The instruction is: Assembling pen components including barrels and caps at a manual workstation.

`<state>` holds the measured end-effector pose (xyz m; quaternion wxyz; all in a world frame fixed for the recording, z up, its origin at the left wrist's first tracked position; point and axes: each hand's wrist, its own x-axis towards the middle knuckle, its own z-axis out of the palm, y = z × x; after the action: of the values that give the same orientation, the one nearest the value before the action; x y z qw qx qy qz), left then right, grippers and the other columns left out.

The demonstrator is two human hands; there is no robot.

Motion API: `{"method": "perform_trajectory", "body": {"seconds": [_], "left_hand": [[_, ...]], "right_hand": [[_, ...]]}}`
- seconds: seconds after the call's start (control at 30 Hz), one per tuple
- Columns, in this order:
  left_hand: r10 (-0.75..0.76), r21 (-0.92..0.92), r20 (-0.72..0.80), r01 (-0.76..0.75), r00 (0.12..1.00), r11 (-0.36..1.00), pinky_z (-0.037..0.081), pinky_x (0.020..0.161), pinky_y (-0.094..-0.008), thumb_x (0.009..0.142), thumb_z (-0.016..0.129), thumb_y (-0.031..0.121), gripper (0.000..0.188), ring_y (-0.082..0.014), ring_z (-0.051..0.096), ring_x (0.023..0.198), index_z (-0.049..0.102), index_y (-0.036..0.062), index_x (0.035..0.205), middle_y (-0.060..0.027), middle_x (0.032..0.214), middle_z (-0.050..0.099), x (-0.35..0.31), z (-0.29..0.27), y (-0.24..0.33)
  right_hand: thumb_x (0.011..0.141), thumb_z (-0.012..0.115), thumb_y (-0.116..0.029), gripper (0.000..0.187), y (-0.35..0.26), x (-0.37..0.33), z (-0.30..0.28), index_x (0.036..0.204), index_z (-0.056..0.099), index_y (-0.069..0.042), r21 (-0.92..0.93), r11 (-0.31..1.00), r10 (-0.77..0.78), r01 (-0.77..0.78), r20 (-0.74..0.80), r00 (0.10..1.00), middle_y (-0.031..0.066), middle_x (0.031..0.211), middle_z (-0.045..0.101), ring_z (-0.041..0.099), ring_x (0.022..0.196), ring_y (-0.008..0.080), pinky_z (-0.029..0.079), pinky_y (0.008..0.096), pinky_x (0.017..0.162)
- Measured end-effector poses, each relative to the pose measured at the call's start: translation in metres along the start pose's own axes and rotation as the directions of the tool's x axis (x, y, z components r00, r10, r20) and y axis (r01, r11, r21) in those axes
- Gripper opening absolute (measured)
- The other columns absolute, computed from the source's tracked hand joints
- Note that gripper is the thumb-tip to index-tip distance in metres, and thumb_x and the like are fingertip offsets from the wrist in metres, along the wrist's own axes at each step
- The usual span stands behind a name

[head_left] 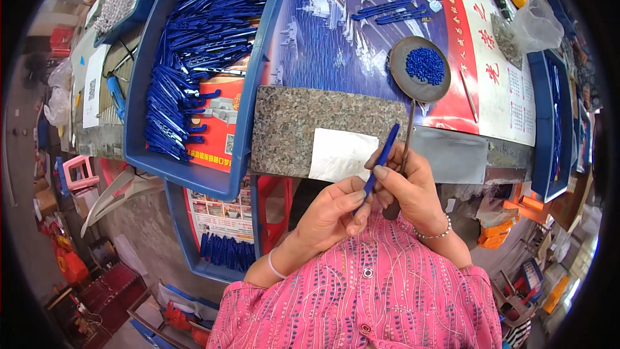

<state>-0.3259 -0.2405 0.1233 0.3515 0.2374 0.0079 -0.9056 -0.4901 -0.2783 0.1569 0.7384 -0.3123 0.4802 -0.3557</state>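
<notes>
In front of my chest, both hands are on a slim blue plastic piece (pixel 386 150) that slants up to the right. My left hand (pixel 326 216) pinches its lower end between thumb and fingers. My right hand (pixel 416 190) is closed, its thumb against the piece's middle; it also holds a thin metal rod tool (pixel 409 130) with a dark handle. The tool's tip points away, toward a round shallow dish (pixel 400 84) of small blue pellets (pixel 425 66). Just beyond my hands lies a speckled stone slab (pixel 290 132) with a white paper (pixel 336 154) on it.
A big blue tray (pixel 134 106) of similar blue pieces (pixel 206 26) stands at left, a lower tray (pixel 177 216) beneath it. Several loose blue pieces (pixel 394 11) lie on the poster-covered table. Another blue tray (pixel 538 110) and a clear plastic bag (pixel 537 24) are at right.
</notes>
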Motion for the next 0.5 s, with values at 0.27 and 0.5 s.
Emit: {"method": "perform_trajectory", "body": {"seconds": [0.27, 0.5], "left_hand": [[0.131, 0.461, -0.081, -0.079, 0.988, 0.884, 0.047, 0.056, -0.0219, 0.093, 0.043, 0.007, 0.014, -0.0115, 0.056, 0.055, 0.047, 0.0002, 0.104, -0.0076, 0.075, 0.06, -0.009, 0.016, 0.003], [0.097, 0.51, -0.042, -0.062, 0.994, 0.858, 0.05, 0.059, -0.0234, 0.093, 0.042, 0.007, 0.018, -0.0129, 0.061, 0.062, 0.047, -0.0019, 0.108, -0.0119, 0.082, 0.063, -0.014, 0.014, 0.008]], "right_hand": [[0.086, 0.055, -0.012, 0.014, 0.007, 0.0, 0.0, 0.092, 0.051, 0.0, -0.006, 0.999, -0.037, 0.036, -0.095, 0.995, 0.0031, 0.067, 0.052, 0.043, 0.044, 0.0059, 0.035, 0.0191, 0.041], [0.086, 0.055, -0.013, 0.014, 0.008, 0.002, 0.003, 0.092, 0.052, 0.0, 0.051, 0.998, -0.03, 0.035, -0.098, 0.995, 0.0015, 0.066, 0.051, 0.042, 0.045, 0.0047, 0.035, 0.0191, 0.041]]}}
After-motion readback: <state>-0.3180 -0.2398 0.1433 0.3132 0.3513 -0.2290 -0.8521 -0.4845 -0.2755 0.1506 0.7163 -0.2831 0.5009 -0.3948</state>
